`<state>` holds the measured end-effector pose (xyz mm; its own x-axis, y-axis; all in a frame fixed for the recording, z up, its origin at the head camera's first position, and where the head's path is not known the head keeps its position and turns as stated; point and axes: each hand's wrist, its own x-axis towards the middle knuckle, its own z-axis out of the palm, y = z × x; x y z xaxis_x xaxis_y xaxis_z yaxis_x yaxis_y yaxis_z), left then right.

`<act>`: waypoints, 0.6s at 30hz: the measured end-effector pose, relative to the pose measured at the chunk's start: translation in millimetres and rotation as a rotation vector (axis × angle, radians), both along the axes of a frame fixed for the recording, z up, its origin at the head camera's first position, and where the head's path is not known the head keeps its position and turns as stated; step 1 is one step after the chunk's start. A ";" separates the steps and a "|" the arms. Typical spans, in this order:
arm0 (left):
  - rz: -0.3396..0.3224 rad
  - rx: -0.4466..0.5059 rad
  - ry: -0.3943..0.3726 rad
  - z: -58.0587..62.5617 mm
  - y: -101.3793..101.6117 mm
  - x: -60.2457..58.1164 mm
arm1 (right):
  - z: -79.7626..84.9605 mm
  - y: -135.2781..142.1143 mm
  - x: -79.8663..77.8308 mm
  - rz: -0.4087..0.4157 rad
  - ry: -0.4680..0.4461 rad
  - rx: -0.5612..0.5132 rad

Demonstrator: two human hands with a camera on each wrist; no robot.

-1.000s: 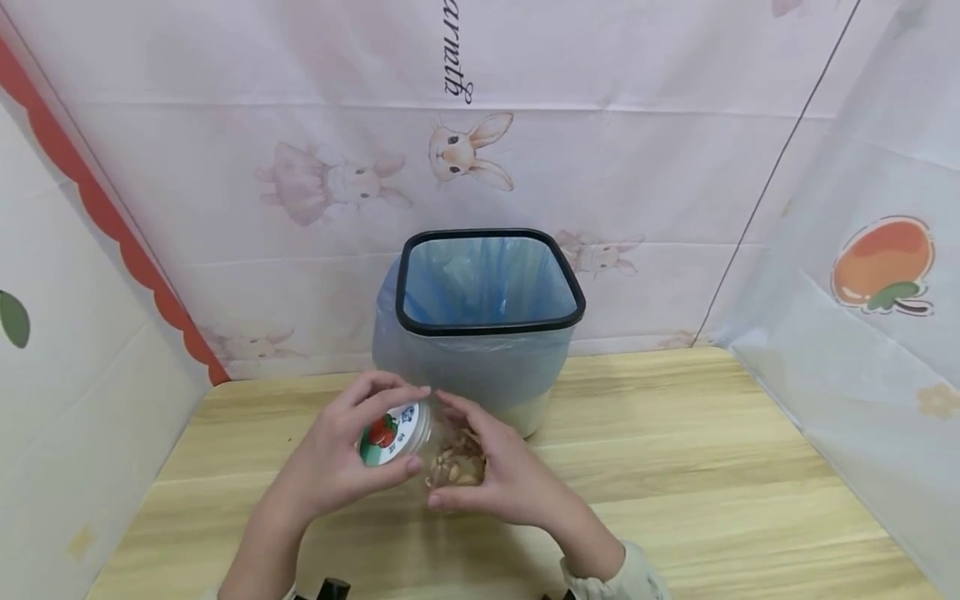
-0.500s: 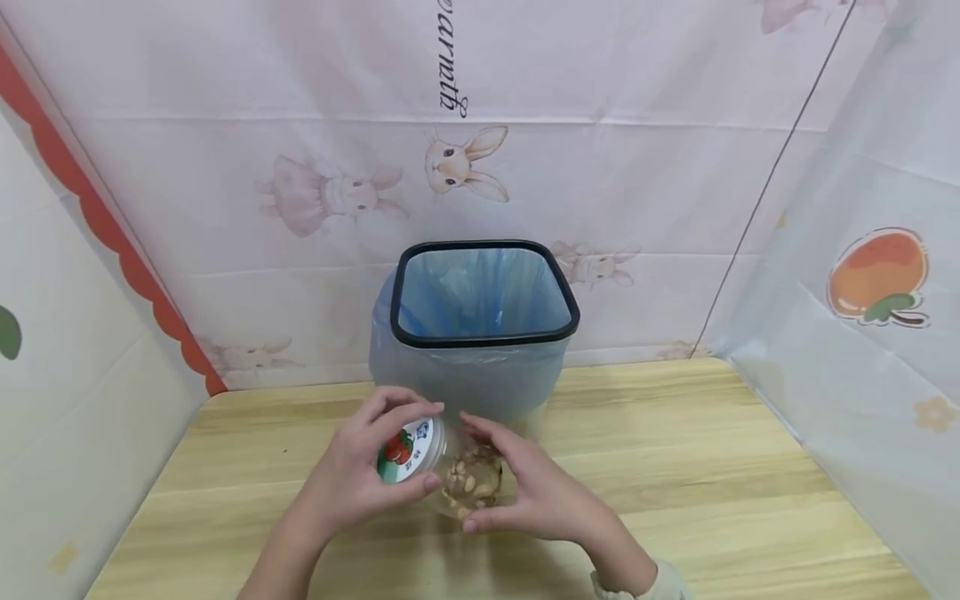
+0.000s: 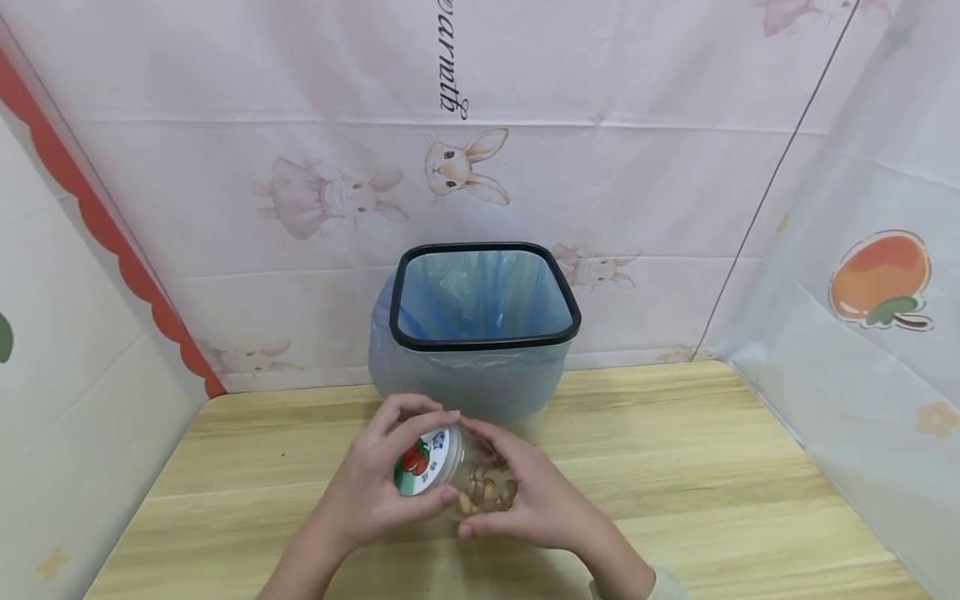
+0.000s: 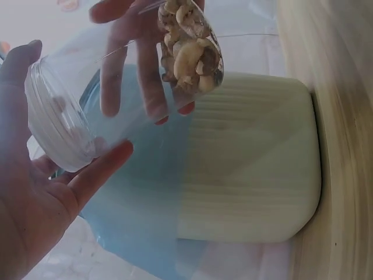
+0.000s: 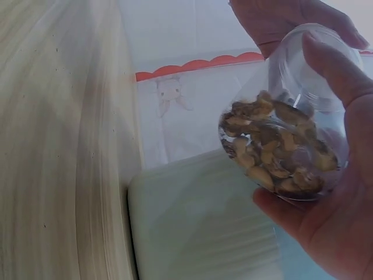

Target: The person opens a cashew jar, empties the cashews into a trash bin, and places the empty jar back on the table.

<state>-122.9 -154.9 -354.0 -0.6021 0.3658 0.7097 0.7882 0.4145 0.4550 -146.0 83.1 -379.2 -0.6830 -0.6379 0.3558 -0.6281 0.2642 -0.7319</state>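
Observation:
Between my two hands is a clear plastic jar [image 3: 467, 458], tipped on its side with its lid facing left. My left hand [image 3: 378, 479] grips the lid [image 3: 422, 462], which carries a white and green label with a red fruit. My right hand [image 3: 543, 500] holds the body near the base, thumb on the near side and fingers on the far side. Brown, curved nut-like pieces [image 5: 274, 151] lie gathered at the base end of the jar in the right wrist view. The jar is above the table, just in front of the bin.
A pale bin [image 3: 468, 379] with a black rim and a blue liner bag [image 3: 480, 292] stands at the back of the wooden table [image 3: 675, 475]. Behind it hangs a rabbit-print cloth [image 3: 322, 200]; cloth walls flank both sides.
Both hands have shifted right with the jar and slightly down in the head view. The head view has also tilted a little, so the bin sits lower. Both grips stay on the jar.

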 end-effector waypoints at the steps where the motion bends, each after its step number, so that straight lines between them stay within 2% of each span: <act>1: -0.005 -0.002 0.003 0.0 0.5 -0.3 | -0.4 0.4 -0.4 -0.009 0.008 -0.007; 4: -0.019 -0.023 0.017 0.8 1.3 -0.7 | -1.1 1.7 -1.9 -0.014 0.025 -0.028; 11: -0.051 -0.093 0.155 4.6 3.5 2.6 | 0.6 6.8 -3.2 0.038 0.048 -0.039; 18: -0.080 -0.048 0.295 8.8 10.2 2.2 | 1.5 5.1 -2.7 0.085 0.116 -0.035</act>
<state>-120.7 -144.7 -345.2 -0.3408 0.4413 0.8301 0.9143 0.3611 0.1834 -148.7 88.2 -377.7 -0.5803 -0.6774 0.4521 -0.7277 0.1820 -0.6613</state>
